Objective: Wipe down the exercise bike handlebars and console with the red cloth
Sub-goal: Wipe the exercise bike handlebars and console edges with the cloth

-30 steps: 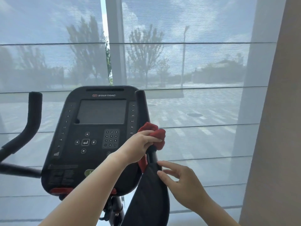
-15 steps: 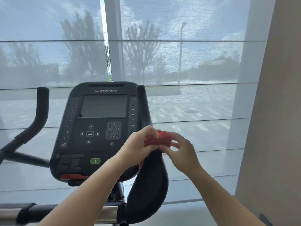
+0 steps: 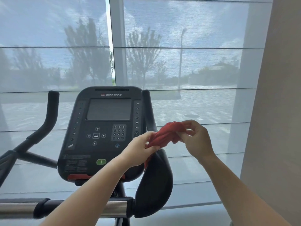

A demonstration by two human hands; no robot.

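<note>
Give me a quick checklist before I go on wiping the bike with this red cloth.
1. Bunched red cloth gripped: ok, left hand and right hand both pinch it.
2. Cloth spread flat for wiping: not ok, it is crumpled.
3. Cloth touching the black right handlebar: cannot tell; the left hand hides where they meet.
4. Black console with grey screen unobstructed: ok.
5. Black curved left handlebar unobstructed: ok.
</note>
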